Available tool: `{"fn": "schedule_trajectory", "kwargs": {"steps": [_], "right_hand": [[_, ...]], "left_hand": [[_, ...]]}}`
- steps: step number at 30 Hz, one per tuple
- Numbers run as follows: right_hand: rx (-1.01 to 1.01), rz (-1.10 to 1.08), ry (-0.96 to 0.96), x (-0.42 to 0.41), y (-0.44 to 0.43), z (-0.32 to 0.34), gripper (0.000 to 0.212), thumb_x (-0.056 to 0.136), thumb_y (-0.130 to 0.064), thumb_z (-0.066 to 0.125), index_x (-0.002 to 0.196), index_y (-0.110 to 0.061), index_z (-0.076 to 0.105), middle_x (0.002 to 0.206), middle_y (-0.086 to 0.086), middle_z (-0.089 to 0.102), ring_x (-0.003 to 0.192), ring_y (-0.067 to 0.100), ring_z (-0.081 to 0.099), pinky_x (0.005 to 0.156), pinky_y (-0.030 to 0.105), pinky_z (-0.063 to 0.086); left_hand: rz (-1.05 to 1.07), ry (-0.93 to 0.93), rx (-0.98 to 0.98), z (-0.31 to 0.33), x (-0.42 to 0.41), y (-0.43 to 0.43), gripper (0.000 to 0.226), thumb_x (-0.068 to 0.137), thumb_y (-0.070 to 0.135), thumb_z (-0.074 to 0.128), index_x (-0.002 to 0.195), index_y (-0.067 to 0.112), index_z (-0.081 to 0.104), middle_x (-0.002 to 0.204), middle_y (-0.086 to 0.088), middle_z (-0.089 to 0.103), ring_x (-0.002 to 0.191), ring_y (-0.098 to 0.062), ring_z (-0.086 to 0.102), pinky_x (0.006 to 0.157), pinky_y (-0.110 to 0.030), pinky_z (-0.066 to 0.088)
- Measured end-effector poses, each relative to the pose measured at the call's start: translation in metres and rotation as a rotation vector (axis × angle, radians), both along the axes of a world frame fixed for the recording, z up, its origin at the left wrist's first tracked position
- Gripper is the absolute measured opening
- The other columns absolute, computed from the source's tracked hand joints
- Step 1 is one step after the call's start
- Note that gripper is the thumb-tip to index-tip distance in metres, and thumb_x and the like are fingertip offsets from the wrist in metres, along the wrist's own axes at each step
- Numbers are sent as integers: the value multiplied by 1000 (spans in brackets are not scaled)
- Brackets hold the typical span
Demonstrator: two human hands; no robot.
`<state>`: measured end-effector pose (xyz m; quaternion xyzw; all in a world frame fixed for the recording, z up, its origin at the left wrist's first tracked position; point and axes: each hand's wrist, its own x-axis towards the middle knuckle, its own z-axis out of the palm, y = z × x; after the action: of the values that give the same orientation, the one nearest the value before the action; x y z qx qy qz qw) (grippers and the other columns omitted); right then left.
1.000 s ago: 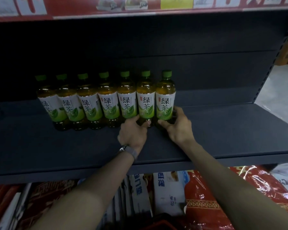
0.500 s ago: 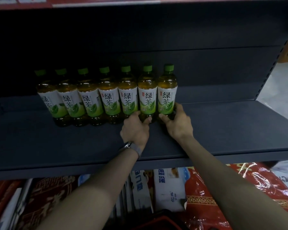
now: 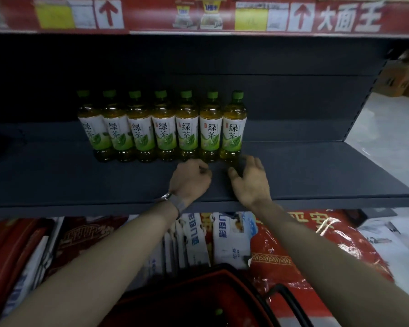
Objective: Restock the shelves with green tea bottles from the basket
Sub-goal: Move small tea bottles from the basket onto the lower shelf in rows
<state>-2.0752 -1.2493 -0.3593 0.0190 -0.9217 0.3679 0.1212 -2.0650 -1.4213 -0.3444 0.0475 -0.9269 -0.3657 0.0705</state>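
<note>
L hand (image 3: 190, 181), centre frame: fingers curled in, holding nothing. R hand (image 3: 252, 181) loosely spread, empty, fingertips just beside rightmost bottle (image 3: 233, 128) base; contact unclear. 7 green tea bottles (image 3: 162, 128) upright in a row, mid-shelf (image 3: 80, 182). Basket (image 3: 222, 267) bottom centre.

- Green tea bottles (image 3: 162, 128): seven stand upright on the shelf in a tight side-by-side row, touching or nearly so, with their labels facing outward. Each has a green cap, amber-green tea and a white-and-green label with Chinese characters.
- Shelf (image 3: 316, 175): dark grey and flat, and the row stands towards its back.
- Basket (image 3: 222, 277): red with a dark handle, below the shelf. One green cap (image 3: 219, 311) shows inside.
</note>
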Motion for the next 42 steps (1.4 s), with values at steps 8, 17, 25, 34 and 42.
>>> {"fn": "schedule_trajectory", "kwargs": {"steps": [8,17,25,34,42], "right_hand": [[143,177,31,111,-20,-6,39,100,-29,59,134,-10,60,131,10,61,125,31,55,103,45,49],[327,345,-150,209,-52,-64,42,94,-34,58,135,-22,62,134,4,65,121,32,63,102,43,53],[531,382,-413,259,-49,-119,38,97,-31,58,133,-20,61,133,8,64,120,39,63,97,44,52],[533,238,-745,263,-6,-212,51,80,-42,49,110,-8,73,113,23,74,108,45,71,89,41,56],[355,311,-925,274,1,-236,65,108,-47,28,153,-5,50,156,23,51,144,34,50,114,31,37]], "left_hand": [[-73,-64,-88,-10,132,-24,50,103,50,39,69,18,57,72,-1,66,77,-25,65,77,-40,55],[-43,-189,-297,-83,243,-44,31,100,43,44,102,25,68,108,-5,73,103,-35,68,82,-39,53],[-78,-485,-412,-163,278,-61,37,101,45,48,113,19,71,121,-14,71,112,-38,68,90,-40,54],[-267,-761,-468,-226,290,-38,48,97,44,57,135,15,62,138,-15,61,124,-37,63,95,-38,55],[-143,-797,-77,-273,276,-1,69,89,64,65,129,8,61,132,-16,63,119,-36,63,97,-39,55]]}}
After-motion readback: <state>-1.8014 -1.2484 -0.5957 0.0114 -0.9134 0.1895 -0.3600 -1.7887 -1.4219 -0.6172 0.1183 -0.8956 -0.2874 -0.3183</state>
